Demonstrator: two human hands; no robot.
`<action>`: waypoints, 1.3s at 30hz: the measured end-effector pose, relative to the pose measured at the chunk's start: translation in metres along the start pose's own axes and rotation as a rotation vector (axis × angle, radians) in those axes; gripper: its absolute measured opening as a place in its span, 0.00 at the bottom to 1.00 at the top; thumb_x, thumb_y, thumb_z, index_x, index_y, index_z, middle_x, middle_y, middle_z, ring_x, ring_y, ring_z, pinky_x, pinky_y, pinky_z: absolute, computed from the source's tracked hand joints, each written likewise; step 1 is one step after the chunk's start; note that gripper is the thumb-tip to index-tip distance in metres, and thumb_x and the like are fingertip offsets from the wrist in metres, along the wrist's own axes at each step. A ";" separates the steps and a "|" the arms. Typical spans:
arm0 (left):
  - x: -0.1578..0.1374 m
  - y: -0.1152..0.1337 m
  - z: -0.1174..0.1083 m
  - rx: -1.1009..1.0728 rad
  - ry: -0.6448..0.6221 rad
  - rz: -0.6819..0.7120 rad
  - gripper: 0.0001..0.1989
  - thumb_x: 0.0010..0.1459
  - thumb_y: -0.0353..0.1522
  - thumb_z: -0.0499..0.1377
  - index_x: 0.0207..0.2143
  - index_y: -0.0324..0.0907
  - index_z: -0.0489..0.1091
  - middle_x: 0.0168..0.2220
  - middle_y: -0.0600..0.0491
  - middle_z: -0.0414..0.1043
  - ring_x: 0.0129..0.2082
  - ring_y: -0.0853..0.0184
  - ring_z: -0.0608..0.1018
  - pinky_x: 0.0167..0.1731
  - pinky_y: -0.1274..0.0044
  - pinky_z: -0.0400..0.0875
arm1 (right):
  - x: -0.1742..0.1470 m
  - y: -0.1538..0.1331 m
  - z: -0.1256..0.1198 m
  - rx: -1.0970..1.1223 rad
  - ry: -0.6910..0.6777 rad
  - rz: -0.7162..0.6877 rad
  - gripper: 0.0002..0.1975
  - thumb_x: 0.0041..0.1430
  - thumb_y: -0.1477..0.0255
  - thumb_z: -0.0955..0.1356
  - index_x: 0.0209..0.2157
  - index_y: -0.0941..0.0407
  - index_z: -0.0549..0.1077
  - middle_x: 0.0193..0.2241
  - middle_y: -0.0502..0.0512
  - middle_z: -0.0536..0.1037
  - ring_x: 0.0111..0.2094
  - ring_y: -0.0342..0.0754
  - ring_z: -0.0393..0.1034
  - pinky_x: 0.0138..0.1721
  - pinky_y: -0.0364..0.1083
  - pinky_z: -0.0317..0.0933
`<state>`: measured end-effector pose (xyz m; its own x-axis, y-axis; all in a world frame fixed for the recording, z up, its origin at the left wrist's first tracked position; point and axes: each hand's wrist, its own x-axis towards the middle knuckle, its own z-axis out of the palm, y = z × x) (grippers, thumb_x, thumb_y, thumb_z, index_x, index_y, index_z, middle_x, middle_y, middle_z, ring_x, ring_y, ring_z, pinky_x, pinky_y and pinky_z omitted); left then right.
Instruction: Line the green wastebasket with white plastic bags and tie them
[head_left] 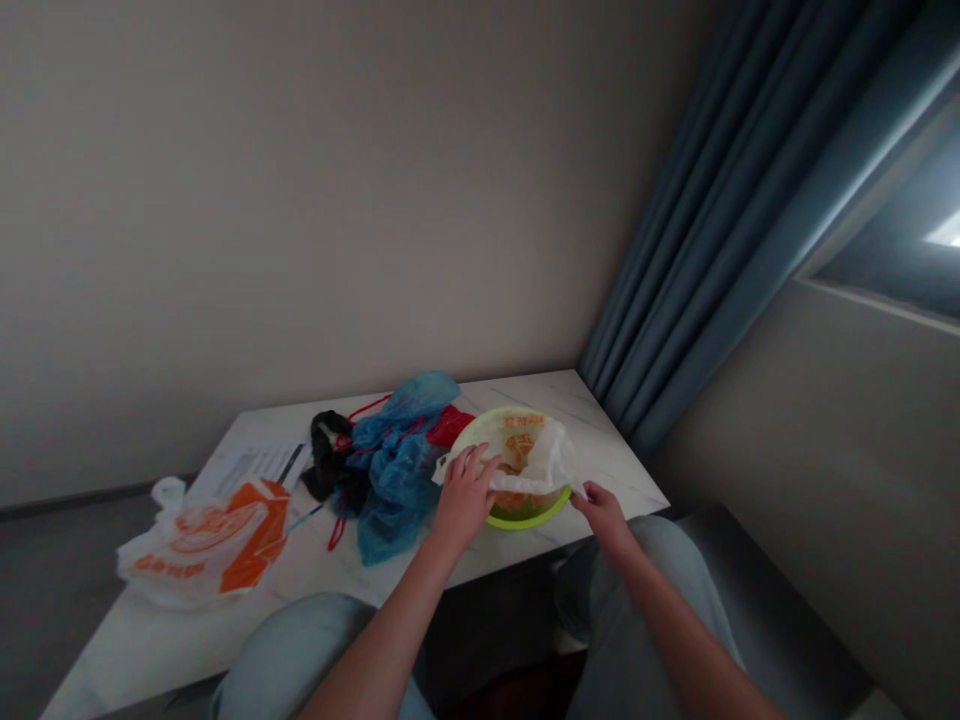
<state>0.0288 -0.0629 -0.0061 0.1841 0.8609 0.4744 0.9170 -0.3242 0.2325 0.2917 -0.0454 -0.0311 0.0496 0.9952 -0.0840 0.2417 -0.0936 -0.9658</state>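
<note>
The right hand (600, 508) is closed in a pinch on a corner of a thin white plastic bag with orange print (551, 450). The left hand (466, 490) lies over the bag's other side, fingers half curled; whether they grip it cannot be told. The bag sits in and across a lime-green basin (529, 522), near the table's front edge. A hard pull from the right could tear the film or, since the basin looks light, drag it off the edge; a loose left hand could let that side slip. Crumpled blue bags (409, 465) with red cords crowd the basin's left, beside a red bag (448, 427) and a black bag (327, 455), and could snag. Further left lie a printed sheet (247, 465) and a second orange-printed bag (210, 545). The wall stands behind, the knees in front.
</note>
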 end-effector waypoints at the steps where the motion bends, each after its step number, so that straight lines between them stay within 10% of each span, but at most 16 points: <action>1: 0.000 0.002 -0.001 0.011 -0.023 0.036 0.26 0.52 0.24 0.63 0.54 0.45 0.69 0.62 0.45 0.62 0.62 0.50 0.62 0.60 0.59 0.60 | -0.002 0.001 0.001 -0.110 -0.046 -0.031 0.11 0.49 0.63 0.69 0.24 0.56 0.69 0.21 0.48 0.72 0.25 0.46 0.65 0.28 0.43 0.56; 13: 0.003 0.012 0.000 0.130 -0.112 -0.157 0.16 0.60 0.27 0.54 0.48 0.46 0.75 0.43 0.44 0.69 0.46 0.53 0.70 0.46 0.65 0.67 | -0.021 0.006 0.024 -1.028 -0.322 -0.070 0.14 0.63 0.73 0.62 0.41 0.63 0.78 0.40 0.71 0.81 0.44 0.58 0.76 0.46 0.49 0.61; 23: 0.000 -0.008 -0.004 -0.389 -0.069 -0.527 0.16 0.64 0.28 0.46 0.45 0.43 0.72 0.37 0.47 0.77 0.37 0.61 0.78 0.40 0.72 0.67 | -0.028 -0.004 0.027 -0.873 -0.531 -0.211 0.15 0.52 0.74 0.68 0.43 0.58 0.77 0.39 0.60 0.82 0.39 0.52 0.75 0.45 0.47 0.61; 30: 0.006 -0.020 0.002 -0.870 0.019 -0.754 0.14 0.55 0.41 0.63 0.35 0.42 0.66 0.28 0.54 0.74 0.26 0.66 0.76 0.29 0.76 0.67 | -0.035 -0.009 0.032 -0.752 -0.609 -0.276 0.20 0.53 0.73 0.67 0.49 0.59 0.74 0.39 0.59 0.80 0.36 0.50 0.73 0.39 0.45 0.62; 39: 0.018 -0.004 0.002 -1.063 -0.204 -0.904 0.24 0.52 0.32 0.64 0.51 0.38 0.64 0.24 0.56 0.74 0.10 0.74 0.64 0.13 0.79 0.54 | -0.050 -0.013 0.055 -0.722 -0.713 -0.380 0.16 0.55 0.74 0.66 0.46 0.56 0.75 0.42 0.59 0.80 0.42 0.51 0.73 0.45 0.46 0.63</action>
<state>0.0289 -0.0455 -0.0008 -0.1850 0.9392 -0.2892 0.0605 0.3046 0.9506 0.2325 -0.0928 -0.0276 -0.6677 0.7275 -0.1578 0.6473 0.4626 -0.6058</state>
